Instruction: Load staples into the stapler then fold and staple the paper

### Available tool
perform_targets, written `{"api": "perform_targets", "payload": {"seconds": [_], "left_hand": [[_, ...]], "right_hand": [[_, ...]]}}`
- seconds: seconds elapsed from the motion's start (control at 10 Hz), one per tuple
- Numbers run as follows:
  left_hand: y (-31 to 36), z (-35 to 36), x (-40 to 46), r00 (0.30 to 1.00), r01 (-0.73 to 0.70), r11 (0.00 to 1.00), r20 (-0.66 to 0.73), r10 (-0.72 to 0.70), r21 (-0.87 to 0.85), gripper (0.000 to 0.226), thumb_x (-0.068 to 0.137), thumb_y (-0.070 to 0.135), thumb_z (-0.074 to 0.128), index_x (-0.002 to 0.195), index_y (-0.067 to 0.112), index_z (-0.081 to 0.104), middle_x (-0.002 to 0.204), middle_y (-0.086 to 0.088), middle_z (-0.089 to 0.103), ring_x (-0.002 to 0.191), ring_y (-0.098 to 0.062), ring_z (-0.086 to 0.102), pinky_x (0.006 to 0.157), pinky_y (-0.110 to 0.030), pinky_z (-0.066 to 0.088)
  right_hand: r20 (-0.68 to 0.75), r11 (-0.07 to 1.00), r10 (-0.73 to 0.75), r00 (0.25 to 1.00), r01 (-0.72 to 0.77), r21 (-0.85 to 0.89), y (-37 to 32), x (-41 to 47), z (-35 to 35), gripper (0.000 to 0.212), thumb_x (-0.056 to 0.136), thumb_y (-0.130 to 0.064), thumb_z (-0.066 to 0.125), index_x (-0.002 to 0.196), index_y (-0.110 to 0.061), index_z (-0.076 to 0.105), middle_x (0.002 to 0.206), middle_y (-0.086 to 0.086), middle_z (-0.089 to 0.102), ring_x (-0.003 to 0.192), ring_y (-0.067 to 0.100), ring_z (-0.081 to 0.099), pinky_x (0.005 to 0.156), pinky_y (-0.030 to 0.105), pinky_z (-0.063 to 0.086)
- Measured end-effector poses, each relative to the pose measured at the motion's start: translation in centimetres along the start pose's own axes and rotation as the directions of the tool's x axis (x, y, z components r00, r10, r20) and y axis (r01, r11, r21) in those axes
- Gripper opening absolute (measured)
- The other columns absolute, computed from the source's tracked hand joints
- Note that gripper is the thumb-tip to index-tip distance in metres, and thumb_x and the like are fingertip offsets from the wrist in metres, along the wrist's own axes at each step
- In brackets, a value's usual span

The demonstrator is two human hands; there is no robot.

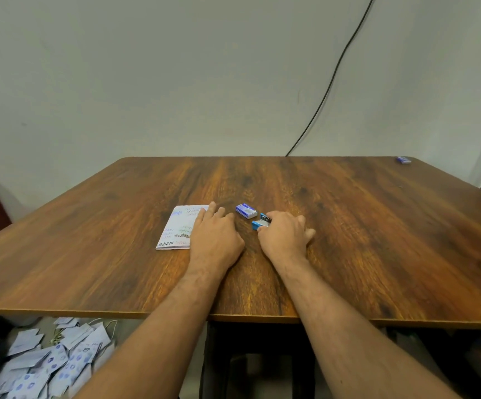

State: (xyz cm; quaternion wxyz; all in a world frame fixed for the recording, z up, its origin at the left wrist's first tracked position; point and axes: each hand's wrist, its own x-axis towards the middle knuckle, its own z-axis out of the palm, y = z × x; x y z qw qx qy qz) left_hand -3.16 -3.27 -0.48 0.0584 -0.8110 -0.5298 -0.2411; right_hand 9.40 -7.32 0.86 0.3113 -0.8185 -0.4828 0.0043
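Stapler [260, 222] first: the small blue tool lay near the middle of the wooden table [377, 240], and my right hand [283, 236] was closed over its near end, fingers curled around it while its blue tip poked out to the left. Just beyond it, close but apart, sat the blue staple box [246, 211]. My left hand [216, 236] lay flat and open, holding nothing, its palm on the bare wood and its fingers overlapping the right edge of the paper [179, 228] — a sheet that already looked folded, scribbled with wavy pen lines. A second small blue box [404, 160] rested far off at the table's back right corner, and a heap of folded papers [46, 367] littered the floor at lower left.

I judged loading had not begun: the staple box looked shut and whether the stapler was open I could not tell. The risks from there seemed plain — a tool this small could twist or slip in one hand as the magazine was pulled open, and a brittle strip of staples, pinched carelessly, could snap and scatter across the wood.
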Motion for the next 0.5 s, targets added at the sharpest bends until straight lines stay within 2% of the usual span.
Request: {"api": "perform_targets", "payload": {"seconds": [0.1,0.2,0.3,0.4,0.5], "left_hand": [[0.2,-0.4,-0.1,1.0,0.008,1.0,0.017,-0.008,-0.019,0.039,0.083,0.016,0.044,0.114,0.008,0.067,0.134,-0.009,0.064,0.148,-0.03,0.034,0.119,-0.043,0.027],[0.3,-0.7,-0.3,0.999,0.022,1.0,0.025,-0.022,-0.014,0.043,0.087,0.017,0.043,0.124,0.009,0.062,0.139,-0.01,0.061,0.148,-0.03,0.033,0.119,-0.043,0.026],[-0.1,-1.0,0.5,0.999,0.013,0.999,0.037,-0.011,-0.032,0.056,0.096,0.024,0.04,0.151,0.015,0.039,0.161,-0.011,0.037,0.155,-0.029,0.017,0.125,-0.045,0.014],[-1.0,-0.9,3.5,0.991,-0.103,0.995,0.088,0.101,0.013,0.07,0.103,0.044,0.033,0.162,0.022,0.004,0.171,-0.01,-0.003,0.156,-0.027,-0.012,0.126,-0.045,-0.007],[-1.4,-0.3,8.6,0.974,-0.228,0.967,0.04,0.225,0.113,0.079,0.102,0.058,0.026,0.159,0.02,-0.013,0.168,-0.009,-0.02,0.153,-0.025,-0.025,0.124,-0.043,-0.015]], "right_hand": [[0.013,1.0,0.003,1.0,-0.003,-0.001,0.0,-0.1,-0.1,0.029,0.089,-0.026,0.057,0.117,-0.026,0.068,0.12,0.001,0.066,0.122,0.029,0.045,0.096,0.048,0.031],[-0.004,0.996,-0.083,0.997,0.083,-0.027,-0.1,0.1,-0.6,0.046,0.094,-0.048,0.057,0.134,-0.026,0.06,0.137,0.0,0.059,0.132,0.028,0.041,0.103,0.051,0.031],[-0.044,0.97,-0.237,0.971,0.233,-0.072,0.2,2.0,-1.3,0.059,0.098,-0.061,0.043,0.144,-0.024,0.05,0.153,0.002,0.047,0.145,0.027,0.029,0.111,0.056,0.025],[-0.017,0.95,-0.303,0.953,0.301,-0.083,0.4,5.3,-2.1,0.071,0.099,-0.065,0.033,0.157,-0.024,0.03,0.168,0.004,0.022,0.156,0.03,0.005,0.119,0.061,0.012],[-0.034,0.938,-0.338,0.941,0.334,-0.091,0.0,9.2,-2.0,0.08,0.097,-0.07,0.026,0.162,-0.024,0.014,0.171,0.004,0.006,0.157,0.031,-0.009,0.121,0.061,0.001]]}}
